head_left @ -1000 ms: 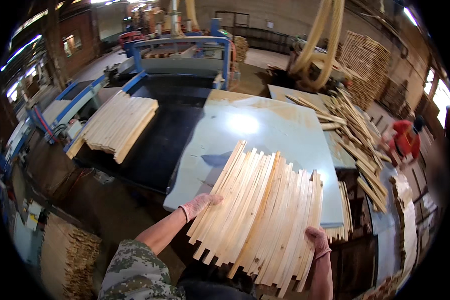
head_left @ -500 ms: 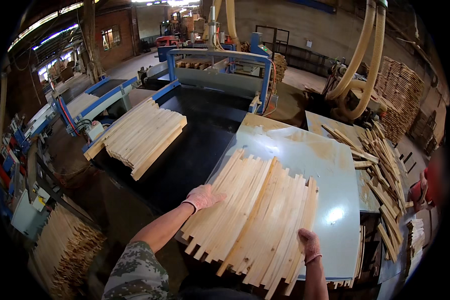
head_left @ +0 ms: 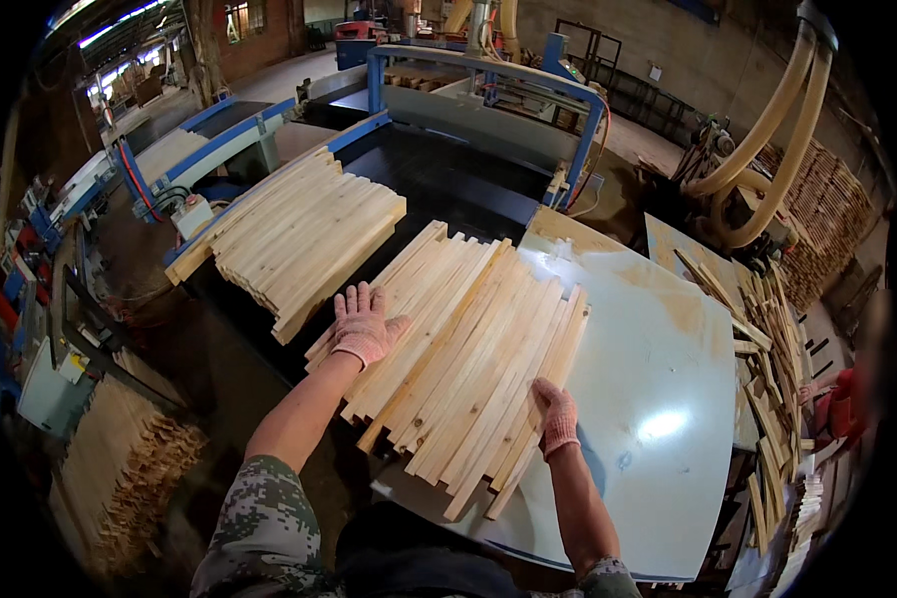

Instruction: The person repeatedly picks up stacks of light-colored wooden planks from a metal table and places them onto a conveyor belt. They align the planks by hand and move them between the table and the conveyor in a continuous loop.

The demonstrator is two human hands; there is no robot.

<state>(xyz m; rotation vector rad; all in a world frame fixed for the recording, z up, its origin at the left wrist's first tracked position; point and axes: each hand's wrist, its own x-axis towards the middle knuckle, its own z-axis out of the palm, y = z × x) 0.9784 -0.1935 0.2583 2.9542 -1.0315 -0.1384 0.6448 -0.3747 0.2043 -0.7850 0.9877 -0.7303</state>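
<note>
A wide layer of pale wooden strips (head_left: 458, 349), laid side by side with uneven ends, lies between my hands. It rests partly on a glossy grey-white board (head_left: 658, 478) and partly over the black conveyor belt (head_left: 419, 169). My left hand (head_left: 365, 326), in a pinkish knit glove, lies flat on the left strips with fingers spread. The gloved right hand (head_left: 558, 414) grips the outermost strip along the right edge; its fingertips are partly hidden. Left of this layer, a second batch of strips (head_left: 304, 239) sits on the belt.
A blue machine frame (head_left: 488, 62) spans the belt's far end. Loose strips (head_left: 767, 399) lie heaped at right, near a person in red (head_left: 839, 404). Stacked strips (head_left: 135, 478) stand at lower left. Thick hoses (head_left: 767, 130) hang at upper right.
Both hands have shifted the layer of strips leftward and away from me, from the board partly onto the belt. My left fingers are now spread. The view has tilted.
</note>
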